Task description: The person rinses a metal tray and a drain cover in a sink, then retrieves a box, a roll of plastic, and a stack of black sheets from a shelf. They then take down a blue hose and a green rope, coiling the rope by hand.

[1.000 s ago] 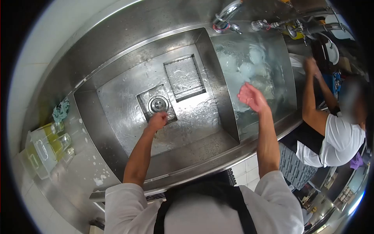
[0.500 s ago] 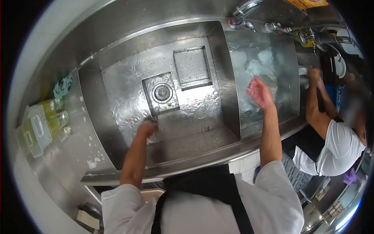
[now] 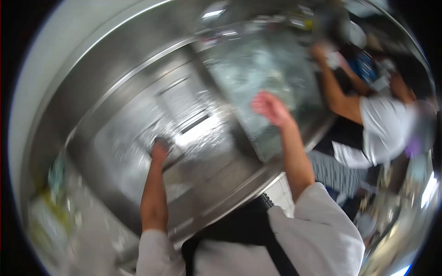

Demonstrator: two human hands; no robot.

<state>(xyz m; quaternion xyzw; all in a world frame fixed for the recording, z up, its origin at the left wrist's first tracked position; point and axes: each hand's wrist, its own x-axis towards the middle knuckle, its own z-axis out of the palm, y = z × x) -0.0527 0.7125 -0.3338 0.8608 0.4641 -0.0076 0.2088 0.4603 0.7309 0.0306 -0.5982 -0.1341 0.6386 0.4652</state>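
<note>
My left hand (image 3: 159, 149) reaches down into the left basin (image 3: 124, 124) of the steel sink, over the round drain; its fingers are blurred and partly hidden. Shallow water ripples around it. Beside the drain lies a recessed perforated plate (image 3: 183, 101). My right hand (image 3: 271, 109) hovers above the right basin, near the divider (image 3: 235, 119). Its fingers look loosely spread, with nothing visible between them. Cloudy water (image 3: 258, 69) fills that right basin, and pale shapes in it are too blurred to name.
On the right, a co-worker in a white shirt (image 3: 384, 124) reaches toward the sink's far side. Faucets, smeared by motion, line the back edge. Yellow-green containers (image 3: 48, 216) and a teal cloth (image 3: 56, 177) are on the left counter.
The camera view has turned and blurred. My left hand has moved from the basin's front part to the drain. My right hand is still above the right basin, now closer to the divider.
</note>
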